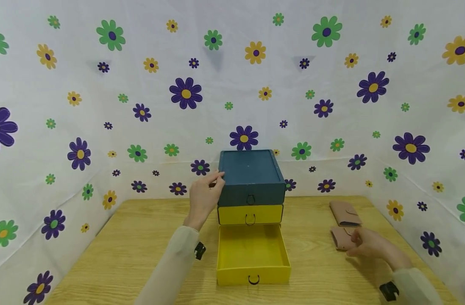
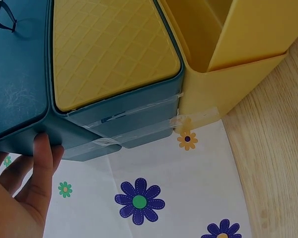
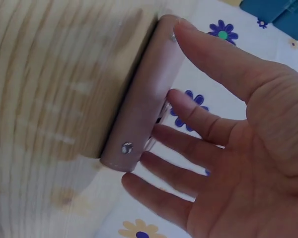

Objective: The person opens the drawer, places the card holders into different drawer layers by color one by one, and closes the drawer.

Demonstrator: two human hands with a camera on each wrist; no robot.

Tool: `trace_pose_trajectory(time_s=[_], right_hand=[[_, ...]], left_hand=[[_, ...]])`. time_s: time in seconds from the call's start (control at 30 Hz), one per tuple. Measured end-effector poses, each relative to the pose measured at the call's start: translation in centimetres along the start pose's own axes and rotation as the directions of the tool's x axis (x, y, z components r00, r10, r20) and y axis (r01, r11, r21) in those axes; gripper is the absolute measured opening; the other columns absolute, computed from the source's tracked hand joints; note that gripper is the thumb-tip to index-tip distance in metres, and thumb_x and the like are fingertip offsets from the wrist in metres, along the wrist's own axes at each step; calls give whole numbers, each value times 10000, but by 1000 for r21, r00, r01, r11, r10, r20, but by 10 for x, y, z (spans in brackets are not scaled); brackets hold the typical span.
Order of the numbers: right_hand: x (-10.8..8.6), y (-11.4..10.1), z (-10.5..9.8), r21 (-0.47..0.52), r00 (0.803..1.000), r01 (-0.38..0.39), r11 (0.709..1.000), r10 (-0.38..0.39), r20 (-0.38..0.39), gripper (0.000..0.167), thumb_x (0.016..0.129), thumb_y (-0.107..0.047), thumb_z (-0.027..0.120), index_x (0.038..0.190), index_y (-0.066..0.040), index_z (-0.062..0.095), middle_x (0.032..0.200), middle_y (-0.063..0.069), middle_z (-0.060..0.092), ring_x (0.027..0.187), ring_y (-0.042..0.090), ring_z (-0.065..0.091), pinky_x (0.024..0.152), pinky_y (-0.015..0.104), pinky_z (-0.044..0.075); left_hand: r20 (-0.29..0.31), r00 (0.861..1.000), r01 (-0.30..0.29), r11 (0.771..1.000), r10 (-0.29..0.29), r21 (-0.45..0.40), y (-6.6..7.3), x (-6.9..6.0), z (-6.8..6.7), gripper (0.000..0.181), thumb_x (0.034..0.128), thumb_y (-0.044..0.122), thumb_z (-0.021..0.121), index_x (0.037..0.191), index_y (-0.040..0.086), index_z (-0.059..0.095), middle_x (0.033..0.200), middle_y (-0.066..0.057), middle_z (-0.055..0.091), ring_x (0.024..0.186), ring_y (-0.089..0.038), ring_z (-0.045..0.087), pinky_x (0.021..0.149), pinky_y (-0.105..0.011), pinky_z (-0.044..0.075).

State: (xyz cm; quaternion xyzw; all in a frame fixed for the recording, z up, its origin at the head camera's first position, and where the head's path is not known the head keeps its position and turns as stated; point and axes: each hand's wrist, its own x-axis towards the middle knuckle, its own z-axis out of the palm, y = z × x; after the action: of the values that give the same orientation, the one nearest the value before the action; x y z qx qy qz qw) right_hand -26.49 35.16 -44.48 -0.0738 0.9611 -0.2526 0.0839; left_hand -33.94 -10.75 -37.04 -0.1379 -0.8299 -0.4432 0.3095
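Observation:
In the head view a small drawer cabinet stands mid-table, with a dark blue top tier and yellow drawers below. Its bottom yellow drawer is pulled out, and no contents show in it. My left hand touches the blue tier's left side with its fingertips, seen close in the left wrist view. Over at the right, my right hand is at the nearer pink wallet. In the right wrist view its thumb and loosely extended fingers lie along that wallet's edge; a firm grip does not show.
A second pink wallet lies just behind the nearer one. The wooden table is bordered at the back and sides by a white flowered cloth. Clear tape runs across the cabinet's side.

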Motion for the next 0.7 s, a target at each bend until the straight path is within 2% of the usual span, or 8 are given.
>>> trace_pose_trajectory(time_s=[0.27, 0.47, 0.7], right_hand=[[2, 2, 0, -2, 1000, -4, 1000, 4, 23, 383, 739, -178, 838, 929, -41, 534, 840, 32, 540, 775, 178, 492, 679, 316, 424], [-2, 4, 3, -4, 997, 76, 997, -76, 14, 350, 756, -160, 818, 885, -70, 506, 753, 17, 473, 695, 166, 446, 603, 267, 348], [-1, 7, 4, 7, 997, 81, 997, -81, 13, 319, 767, -146, 802, 874, -67, 513, 755, 14, 465, 699, 169, 430, 616, 275, 331]], left_hand=[[5, 1000, 21, 1000, -21, 8, -1, 1, 0, 298, 971, 250, 553, 1193, 150, 723, 1286, -74, 656, 896, -221, 734, 677, -294, 587], [-2, 1000, 15, 1000, -15, 12, -1, 1, 0, 295, 971, 249, 550, 1191, 158, 724, 1285, -82, 659, 808, -207, 725, 559, -233, 533], [8, 1000, 12, 1000, -12, 16, -1, 1, 0, 300, 971, 248, 550, 1197, 149, 720, 1290, -106, 654, 891, -232, 734, 670, -298, 585]])
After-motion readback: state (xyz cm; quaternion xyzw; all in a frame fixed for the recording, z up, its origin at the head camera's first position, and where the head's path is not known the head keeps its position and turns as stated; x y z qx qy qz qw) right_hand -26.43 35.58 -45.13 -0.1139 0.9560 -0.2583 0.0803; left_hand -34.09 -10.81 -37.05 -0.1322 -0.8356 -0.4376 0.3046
